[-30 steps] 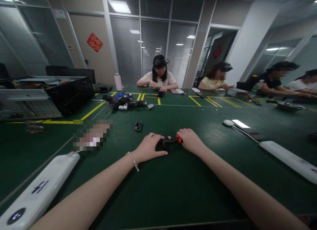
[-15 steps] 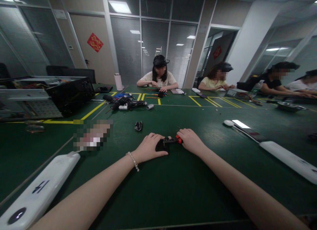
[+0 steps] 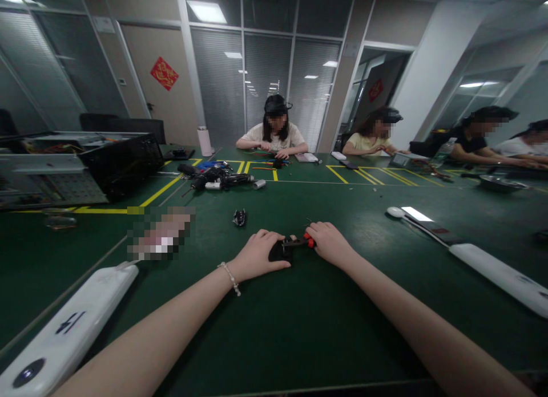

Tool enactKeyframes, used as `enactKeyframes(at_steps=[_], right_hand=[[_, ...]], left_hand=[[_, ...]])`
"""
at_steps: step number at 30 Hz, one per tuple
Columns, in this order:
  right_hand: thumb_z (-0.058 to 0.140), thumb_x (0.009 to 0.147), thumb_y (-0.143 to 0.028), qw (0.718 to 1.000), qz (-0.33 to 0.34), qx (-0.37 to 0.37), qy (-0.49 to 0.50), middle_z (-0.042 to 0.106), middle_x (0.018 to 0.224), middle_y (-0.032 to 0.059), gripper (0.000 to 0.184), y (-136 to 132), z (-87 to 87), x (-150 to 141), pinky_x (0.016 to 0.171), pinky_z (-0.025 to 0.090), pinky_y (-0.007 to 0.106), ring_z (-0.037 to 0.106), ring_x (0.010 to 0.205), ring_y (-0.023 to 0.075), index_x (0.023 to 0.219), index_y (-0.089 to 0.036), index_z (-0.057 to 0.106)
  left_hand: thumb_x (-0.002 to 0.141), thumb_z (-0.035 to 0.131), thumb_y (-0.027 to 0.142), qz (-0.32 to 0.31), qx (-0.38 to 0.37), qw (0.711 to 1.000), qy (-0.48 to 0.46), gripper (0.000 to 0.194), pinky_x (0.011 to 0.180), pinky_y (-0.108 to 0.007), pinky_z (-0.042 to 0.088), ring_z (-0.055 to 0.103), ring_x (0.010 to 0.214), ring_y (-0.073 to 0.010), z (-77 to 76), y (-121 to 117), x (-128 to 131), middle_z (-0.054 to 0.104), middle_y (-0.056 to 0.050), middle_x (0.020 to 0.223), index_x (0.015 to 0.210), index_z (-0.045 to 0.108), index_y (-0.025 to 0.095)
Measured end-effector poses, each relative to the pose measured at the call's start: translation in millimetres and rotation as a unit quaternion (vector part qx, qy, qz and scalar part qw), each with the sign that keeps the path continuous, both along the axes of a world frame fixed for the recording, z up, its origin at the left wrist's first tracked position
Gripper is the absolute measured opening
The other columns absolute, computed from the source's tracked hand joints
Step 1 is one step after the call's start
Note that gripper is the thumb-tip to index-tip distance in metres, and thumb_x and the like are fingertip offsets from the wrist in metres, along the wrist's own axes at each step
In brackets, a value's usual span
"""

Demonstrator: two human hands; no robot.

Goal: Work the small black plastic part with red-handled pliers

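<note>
My left hand (image 3: 257, 255) is closed around a small black part (image 3: 279, 251) low over the green table, its thumb along the near side. My right hand (image 3: 329, 243) grips red-handled pliers (image 3: 309, 240), whose dark jaws point left and reach the black part. Whether the jaws are closed on it is too small to tell. A thin dark wire end sticks up beside my right fingers. Beyond my left hand lies a small black-and-silver piece (image 3: 240, 217), apart from both hands.
A white device marked with writing (image 3: 72, 323) lies left, another white device (image 3: 496, 271) right. An open computer case (image 3: 120, 169) stands at the far left. Cables and a black tool (image 3: 214, 177) lie in a pile further back. Several people sit across the table (image 3: 274, 328).
Both my hands, the black part and the pliers look unmoved. Further off at the right, a seated person's hands have shifted slightly.
</note>
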State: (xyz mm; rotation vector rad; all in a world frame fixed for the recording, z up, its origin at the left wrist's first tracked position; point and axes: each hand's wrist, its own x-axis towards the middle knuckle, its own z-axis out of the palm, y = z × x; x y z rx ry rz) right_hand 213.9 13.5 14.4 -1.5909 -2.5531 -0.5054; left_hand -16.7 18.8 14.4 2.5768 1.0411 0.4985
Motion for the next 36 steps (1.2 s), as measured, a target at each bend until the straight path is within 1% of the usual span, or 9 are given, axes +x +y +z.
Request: enactKeyframes(at_steps=[6, 12, 17, 24, 29, 36], right_hand=[[0.051, 0.066, -0.007, 1.0, 0.004, -0.001, 0.006, 0.059, 0.096, 0.008, 0.028, 1.7, -1.8, 1.2, 0.08, 0.035, 0.033, 0.051, 0.089, 0.0204, 0.093, -0.015, 0.056], [0.05, 0.066, -0.006, 1.0, 0.011, -0.001, 0.012, 0.058, 0.096, 0.0079, 0.029, -0.2, 0.1, 0.3, 0.08, 0.036, 0.033, 0.051, 0.089, 0.0203, 0.093, -0.015, 0.056], [0.052, 0.064, -0.005, 1.0, 0.011, -0.003, 0.012, 0.058, 0.096, 0.0078, 0.031, 0.1, 0.2, 0.6, 0.08, 0.035, 0.033, 0.051, 0.089, 0.0201, 0.093, -0.015, 0.055], [0.05, 0.065, -0.007, 1.0, 0.01, 0.002, -0.003, 0.058, 0.094, 0.0082, 0.028, 1.4, -1.1, 1.1, 0.077, 0.035, 0.032, 0.05, 0.087, 0.0207, 0.092, -0.015, 0.056], [0.051, 0.066, -0.009, 1.0, 0.003, 0.012, -0.006, 0.058, 0.095, 0.0088, 0.029, 1.9, -2.8, 0.9, 0.078, 0.035, 0.032, 0.051, 0.088, 0.0209, 0.095, -0.014, 0.055], [0.051, 0.067, -0.009, 1.0, -0.001, 0.002, -0.003, 0.059, 0.095, 0.0087, 0.028, -0.3, 0.4, -0.1, 0.078, 0.036, 0.033, 0.052, 0.088, 0.0201, 0.095, -0.015, 0.055]], left_hand=[[0.07, 0.051, 0.062, 0.001, -0.008, 1.0, 0.006, 0.061, 0.086, -0.04, 0.037, 0.041, 0.107, -0.0266, 1.9, -1.2, 0.2, 0.049, -0.005, 0.117, 0.117, 0.044, 0.024], [0.07, 0.052, 0.061, 0.003, -0.015, 1.0, 0.01, 0.061, 0.087, -0.04, 0.036, 0.04, 0.108, -0.0268, 3.3, -1.7, 1.1, 0.048, -0.005, 0.118, 0.117, 0.044, 0.024], [0.07, 0.053, 0.06, 0.005, -0.017, 1.0, 0.012, 0.061, 0.086, -0.04, 0.036, 0.041, 0.107, -0.0267, 3.0, -1.5, 0.5, 0.048, -0.005, 0.118, 0.117, 0.043, 0.024], [0.07, 0.053, 0.058, -0.004, 0.005, 1.0, 0.001, 0.059, 0.086, -0.04, 0.035, 0.041, 0.106, -0.0269, 1.0, -1.3, 0.7, 0.05, -0.006, 0.116, 0.116, 0.044, 0.023], [0.07, 0.052, 0.061, -0.007, 0.002, 1.0, -0.001, 0.061, 0.085, -0.04, 0.036, 0.041, 0.107, -0.027, -0.7, -0.2, 0.7, 0.049, -0.006, 0.117, 0.117, 0.044, 0.023], [0.07, 0.05, 0.062, 0.002, -0.012, 1.0, 0.007, 0.062, 0.086, -0.04, 0.036, 0.04, 0.108, -0.0264, 3.9, -2.1, 0.8, 0.048, -0.006, 0.118, 0.118, 0.043, 0.023]])
